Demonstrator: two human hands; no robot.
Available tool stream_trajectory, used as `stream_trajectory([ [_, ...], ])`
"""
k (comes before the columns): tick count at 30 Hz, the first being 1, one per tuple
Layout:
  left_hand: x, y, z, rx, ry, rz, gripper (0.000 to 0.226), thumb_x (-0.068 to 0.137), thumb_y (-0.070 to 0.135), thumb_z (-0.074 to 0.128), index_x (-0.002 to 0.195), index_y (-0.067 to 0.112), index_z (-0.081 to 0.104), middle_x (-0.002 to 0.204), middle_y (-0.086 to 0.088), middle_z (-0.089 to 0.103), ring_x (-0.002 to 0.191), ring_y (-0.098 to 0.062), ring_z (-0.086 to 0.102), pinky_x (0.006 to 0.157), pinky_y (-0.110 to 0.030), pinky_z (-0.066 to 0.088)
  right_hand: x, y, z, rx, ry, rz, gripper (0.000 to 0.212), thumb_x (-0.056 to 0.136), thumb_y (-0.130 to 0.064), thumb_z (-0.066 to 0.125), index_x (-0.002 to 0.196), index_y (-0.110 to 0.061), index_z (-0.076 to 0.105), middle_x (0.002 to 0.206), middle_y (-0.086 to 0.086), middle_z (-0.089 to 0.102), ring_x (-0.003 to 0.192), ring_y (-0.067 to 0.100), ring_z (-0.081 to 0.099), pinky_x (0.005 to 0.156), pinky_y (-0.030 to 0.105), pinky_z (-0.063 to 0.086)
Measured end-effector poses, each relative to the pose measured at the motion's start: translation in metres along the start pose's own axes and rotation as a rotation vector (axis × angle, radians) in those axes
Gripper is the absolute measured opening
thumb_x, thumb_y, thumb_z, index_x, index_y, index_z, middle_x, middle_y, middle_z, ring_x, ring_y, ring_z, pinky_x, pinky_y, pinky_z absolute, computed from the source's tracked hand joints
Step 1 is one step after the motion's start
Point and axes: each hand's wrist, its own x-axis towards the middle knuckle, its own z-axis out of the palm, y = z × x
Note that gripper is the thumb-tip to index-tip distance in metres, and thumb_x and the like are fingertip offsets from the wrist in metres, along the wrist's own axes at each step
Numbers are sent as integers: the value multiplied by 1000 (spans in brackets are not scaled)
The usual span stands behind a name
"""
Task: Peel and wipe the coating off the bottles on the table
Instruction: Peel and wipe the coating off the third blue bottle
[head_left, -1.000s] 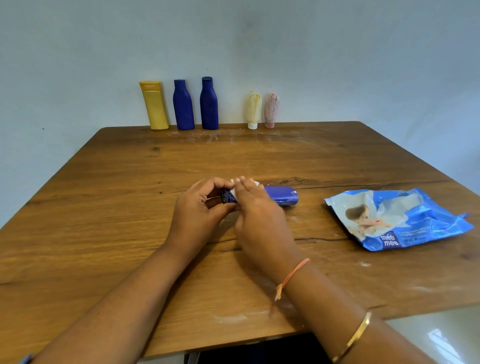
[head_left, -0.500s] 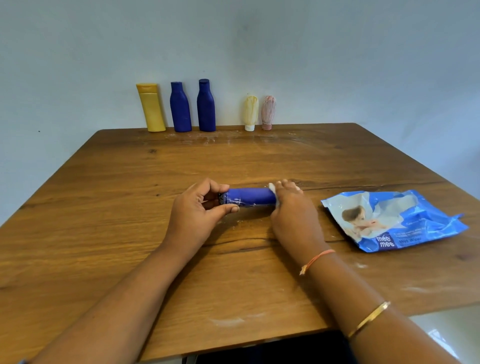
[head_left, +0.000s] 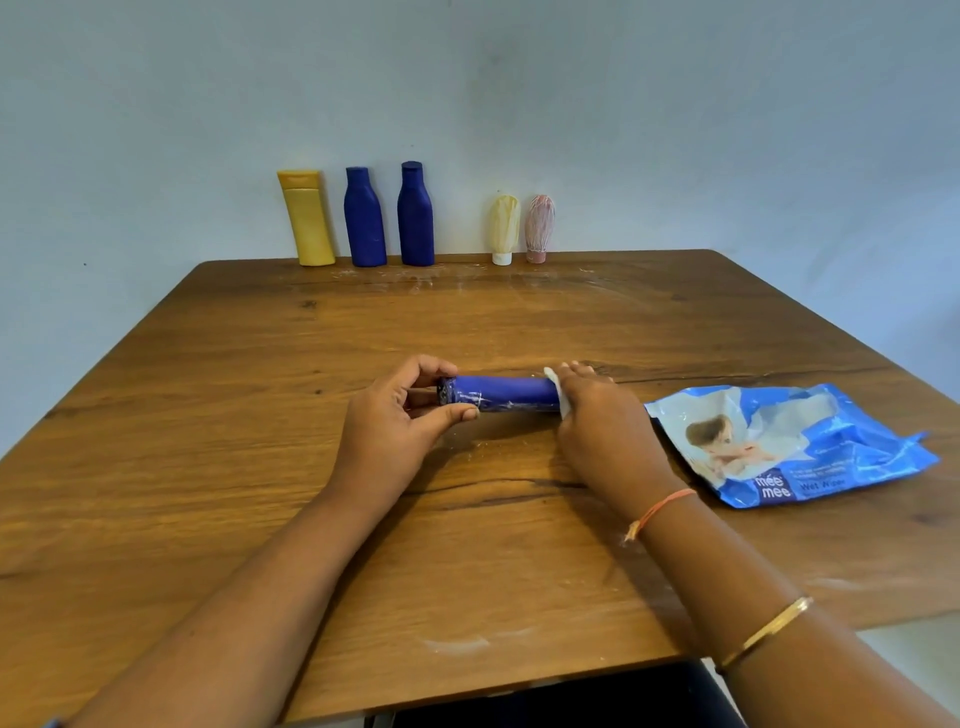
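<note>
A blue bottle (head_left: 504, 394) lies on its side in the middle of the wooden table (head_left: 260, 467), cap end to the left. My left hand (head_left: 395, 423) pinches the cap end between thumb and fingers. My right hand (head_left: 602, 421) is wrapped round the bottle's right end with a white wipe (head_left: 555, 387) under the fingers; that end is hidden. Whitish streaks show on the blue surface near the cap.
A blue wet-wipes pack (head_left: 795, 441) lies right of my right hand. Along the far edge by the wall stand a yellow bottle (head_left: 307, 218), two blue bottles (head_left: 364, 218) (head_left: 415, 215), a cream tube (head_left: 504, 228) and a pink tube (head_left: 539, 227). White residue marks the tabletop.
My right hand slid with the wipe from the cap end along the bottle to its right end, uncovering the blue body. My left hand kept its hold on the cap end.
</note>
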Motion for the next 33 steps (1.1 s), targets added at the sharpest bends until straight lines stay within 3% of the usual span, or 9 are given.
stream_trajectory([
  [6, -1, 0, -1, -27, -21, -16, 36, 70, 19, 77, 101, 34, 63, 104, 7, 66, 90, -4, 64, 77, -13, 50, 8, -3, -3, 1, -28, 15, 46, 92, -6, 43, 138, -9, 39, 140, 8, 45, 129, 21, 40, 106, 28, 30],
  [11, 0, 1, -2, -29, -71, 2, 47, 69, 6, 77, 99, 37, 59, 111, 7, 63, 100, -3, 61, 79, -6, 45, 16, -4, -4, -16, -76, 43, 43, 91, -7, 45, 134, -10, 43, 133, 9, 51, 121, 21, 47, 99, 30, 37],
  [14, 0, 2, -1, -16, -87, 29, 47, 71, 0, 75, 103, 30, 61, 111, 6, 63, 99, 2, 60, 79, -4, 44, 16, -5, -5, -4, -77, 57, 43, 91, -7, 46, 134, -10, 43, 132, 9, 52, 120, 21, 47, 99, 29, 37],
  [17, -1, 3, 0, -2, -58, 29, 44, 70, 5, 77, 107, 24, 62, 108, 8, 63, 94, 3, 61, 76, -5, 45, 8, -19, 1, 19, -15, 1, 49, 92, -7, 43, 140, -10, 35, 145, 7, 39, 134, 19, 34, 109, 28, 27],
  [20, -1, 2, 0, -15, -34, 23, 40, 71, 7, 77, 104, 25, 62, 97, 11, 66, 83, 3, 64, 69, -7, 47, -6, -47, 11, 75, -5, -178, 56, 93, -7, 39, 146, -12, 23, 154, 4, 21, 143, 17, 14, 117, 29, 10],
  [23, -3, 1, 1, -24, -12, -16, 33, 74, 7, 74, 99, 26, 63, 85, 13, 66, 73, 0, 62, 65, -11, 49, -14, -61, 15, 51, 6, -323, 57, 93, -6, 36, 147, -10, 18, 155, 6, 16, 144, 17, 7, 111, 20, -5],
  [25, -3, 2, 1, -27, -1, -34, 32, 72, 10, 77, 99, 22, 64, 81, 13, 66, 70, 1, 61, 63, -9, 48, -12, -55, 15, 34, 39, -341, 57, 93, -5, 36, 147, -10, 18, 155, 7, 17, 144, 17, 9, 108, 18, -6],
  [30, -1, 2, 3, -38, -7, -88, 37, 68, 12, 80, 100, 23, 65, 83, 16, 65, 67, 9, 59, 64, -6, 46, 3, -14, 10, -3, 59, -142, 58, 92, -4, 40, 146, -12, 22, 153, 5, 23, 142, 18, 18, 114, 26, 8],
  [33, 1, 1, 4, -55, 3, -117, 36, 69, 13, 80, 100, 24, 65, 83, 12, 67, 68, 3, 59, 68, -11, 50, 12, 7, 4, 7, 66, -33, 54, 91, -3, 41, 143, -8, 30, 150, 9, 31, 139, 18, 27, 114, 27, 15],
])
